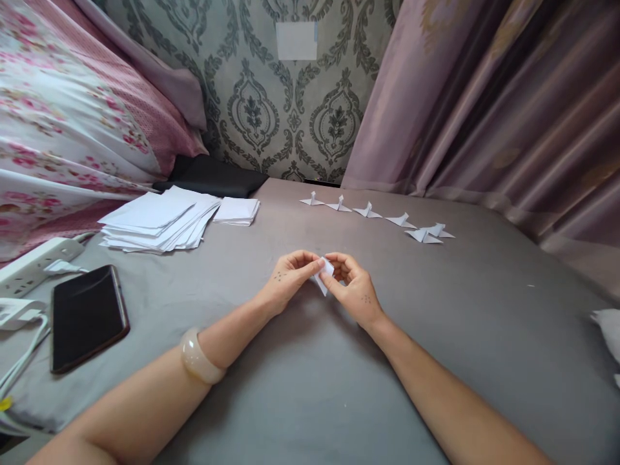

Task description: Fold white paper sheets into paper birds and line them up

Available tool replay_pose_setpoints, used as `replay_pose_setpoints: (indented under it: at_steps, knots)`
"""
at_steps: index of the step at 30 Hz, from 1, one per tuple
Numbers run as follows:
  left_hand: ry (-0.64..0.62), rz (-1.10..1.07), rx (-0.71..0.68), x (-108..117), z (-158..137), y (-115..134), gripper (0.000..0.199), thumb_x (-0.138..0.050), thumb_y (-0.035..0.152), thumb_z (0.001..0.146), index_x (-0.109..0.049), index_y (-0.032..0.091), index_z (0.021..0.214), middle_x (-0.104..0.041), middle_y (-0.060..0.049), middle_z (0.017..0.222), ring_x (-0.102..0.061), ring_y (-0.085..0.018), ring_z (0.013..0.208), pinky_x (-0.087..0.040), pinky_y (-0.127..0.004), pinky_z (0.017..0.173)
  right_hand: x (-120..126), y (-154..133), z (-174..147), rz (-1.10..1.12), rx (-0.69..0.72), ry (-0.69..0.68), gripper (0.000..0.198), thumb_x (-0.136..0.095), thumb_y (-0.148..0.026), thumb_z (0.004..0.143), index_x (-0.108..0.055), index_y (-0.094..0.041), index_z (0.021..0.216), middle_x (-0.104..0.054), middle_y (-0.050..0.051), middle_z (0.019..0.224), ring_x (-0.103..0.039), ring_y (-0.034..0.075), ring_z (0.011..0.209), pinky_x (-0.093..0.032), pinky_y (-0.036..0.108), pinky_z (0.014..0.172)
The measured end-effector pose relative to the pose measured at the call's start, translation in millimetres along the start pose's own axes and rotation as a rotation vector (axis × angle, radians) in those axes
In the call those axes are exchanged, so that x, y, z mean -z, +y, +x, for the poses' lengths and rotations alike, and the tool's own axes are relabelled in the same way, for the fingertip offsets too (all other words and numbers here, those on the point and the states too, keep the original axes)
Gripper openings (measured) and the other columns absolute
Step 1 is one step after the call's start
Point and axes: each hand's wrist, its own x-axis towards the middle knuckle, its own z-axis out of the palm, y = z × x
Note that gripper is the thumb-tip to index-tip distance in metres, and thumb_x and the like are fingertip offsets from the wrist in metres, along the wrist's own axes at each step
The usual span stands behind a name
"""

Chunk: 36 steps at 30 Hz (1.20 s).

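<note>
Both my hands meet over the grey bedsheet and pinch a small folded piece of white paper. My left hand grips its left side with fingertips, and a pale bangle sits on that wrist. My right hand holds the paper's right side, fingers curled around it. The paper is partly hidden between my fingers.
Several folded white paper birds stand in a row at the back. A loose stack of white sheets and a smaller stack lie at the left. A black phone, power strip and cables sit nearer left. Curtains hang at right.
</note>
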Motion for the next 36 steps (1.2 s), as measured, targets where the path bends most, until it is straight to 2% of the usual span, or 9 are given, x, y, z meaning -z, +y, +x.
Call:
replay_pose_setpoints:
  at_steps: [6,10,14,21,24,30,33,36]
  knots:
    - [-0.037,0.035,0.001,0.8,0.2,-2.1,0.027,-0.076,0.038,0.069,-0.067,0.015,0.077,-0.07,-0.004,0.082,-0.062,-0.014,0.077,-0.044,-0.026,0.078,1.5,-0.3,0.9,0.092,-0.068,0.012,0.034,-0.068,-0.035,0.073,-0.058,-0.019,0.102,-0.067,0.003,0.08,-0.062,0.014,0.07,-0.049,0.027,0.064]
    - [-0.029,0.053,0.018,3.6,0.7,-4.3,0.029,-0.074,0.041,0.071,-0.064,0.015,0.077,-0.067,-0.001,0.075,-0.057,-0.011,0.069,-0.041,-0.022,0.069,3.2,-1.4,0.9,0.139,-0.132,0.007,0.037,-0.07,-0.037,0.073,-0.057,-0.02,0.103,-0.067,0.002,0.077,-0.061,0.013,0.064,-0.047,0.027,0.06]
    - [-0.032,0.099,0.064,4.8,-0.1,-2.0,0.03,-0.072,0.043,0.073,-0.062,0.015,0.077,-0.062,0.001,0.069,-0.051,-0.009,0.062,-0.037,-0.021,0.062,3.0,-1.2,0.7,0.163,-0.165,-0.003,0.039,-0.071,-0.037,0.072,-0.056,-0.021,0.104,-0.069,0.002,0.08,-0.063,0.014,0.068,-0.049,0.028,0.065]
    - [-0.074,0.175,0.005,4.9,0.2,-0.4,0.03,-0.072,0.041,0.072,-0.062,0.014,0.081,-0.06,0.001,0.075,-0.052,-0.01,0.07,-0.036,-0.021,0.067,7.5,-1.2,2.2,0.13,-0.195,-0.065,0.046,-0.07,-0.039,0.073,-0.056,-0.018,0.111,-0.067,0.001,0.079,-0.06,0.012,0.067,-0.046,0.027,0.065]
    - [-0.07,0.201,0.015,5.0,0.1,0.1,0.03,-0.071,0.041,0.071,-0.062,0.014,0.078,-0.059,0.002,0.071,-0.05,-0.009,0.066,-0.035,-0.021,0.064,8.7,-3.5,3.1,0.158,-0.231,-0.07,0.049,-0.072,-0.038,0.071,-0.055,-0.017,0.111,-0.067,0.0,0.077,-0.059,0.012,0.066,-0.046,0.027,0.066]
    - [-0.028,0.177,0.083,3.9,1.1,2.1,0.026,-0.072,0.037,0.068,-0.06,0.014,0.072,-0.058,0.003,0.063,-0.049,-0.009,0.059,-0.035,-0.021,0.061,9.3,-1.7,6.6,0.301,-0.321,0.033,0.051,-0.076,-0.037,0.065,-0.055,-0.017,0.107,-0.068,-0.001,0.075,-0.06,0.012,0.065,-0.046,0.027,0.066]
    - [-0.115,0.191,0.156,3.8,1.1,-0.6,0.026,-0.075,0.033,0.064,-0.06,0.014,0.071,-0.061,0.001,0.065,-0.051,-0.009,0.059,-0.036,-0.022,0.061,11.3,0.0,9.1,0.318,-0.311,0.118,0.055,-0.081,-0.036,0.059,-0.055,-0.018,0.103,-0.066,-0.002,0.073,-0.057,0.011,0.06,-0.045,0.026,0.062]
    - [-0.214,0.212,0.228,4.5,1.1,-4.9,0.027,-0.077,0.033,0.064,-0.06,0.014,0.072,-0.062,0.001,0.065,-0.05,-0.009,0.057,-0.034,-0.021,0.057,13.1,-1.0,11.0,0.297,-0.27,0.115,0.056,-0.082,-0.038,0.057,-0.057,-0.018,0.102,-0.065,-0.002,0.074,-0.056,0.011,0.058,-0.044,0.026,0.059]
